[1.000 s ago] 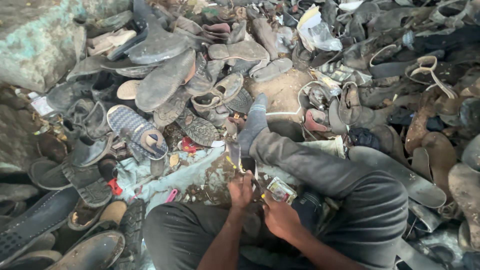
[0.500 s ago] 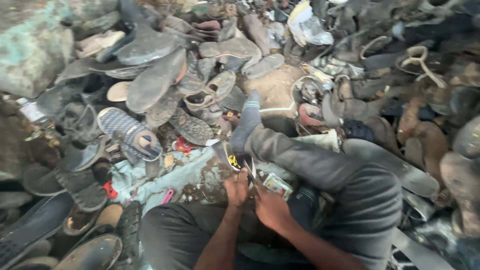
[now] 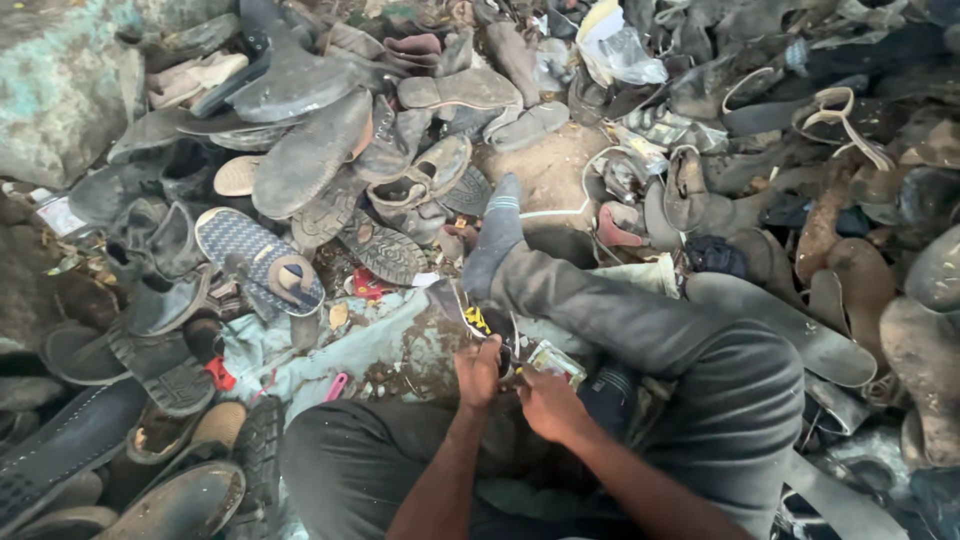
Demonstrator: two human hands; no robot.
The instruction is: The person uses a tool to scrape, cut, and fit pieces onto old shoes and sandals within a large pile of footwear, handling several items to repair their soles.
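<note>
A: Biggest hazard first: the shoe heap (image 3: pixel 330 150) banks up on every side of the seated person. A nudge from the outstretched leg (image 3: pixel 600 300) could, I think, send worn soles sliding onto the work spot.

B: And the work itself?

A: Both hands meet low in the middle, just in front of the lap. The left hand (image 3: pixel 478 372) is closed round a dark shoe (image 3: pixel 480 318) with a yellow mark inside; the shoe's toe points away toward the sock (image 3: pixel 497 235). The right hand (image 3: pixel 548 405) is clenched against the same shoe from the other side. Whether it pinches a tool or thread, I cannot tell: the fingers hide it.

B: So the risk there?

A: With the hands nearly touching, a slip could jab the left fingers, if anything sharp is held. The cloth (image 3: pixel 330 350) underneath is littered with scraps, so a small piece dropped there might be hard to find.

B: Any packaging?

A: A crumpled clear plastic bag (image 3: pixel 625 45) at the top, with a yellow-and-white piece beside it. A small flat greenish packet (image 3: pixel 552 360) lies just beside the right hand. A white card-like scrap (image 3: pixel 60 215) sits at the left edge. Their print is too small to make out.
</note>
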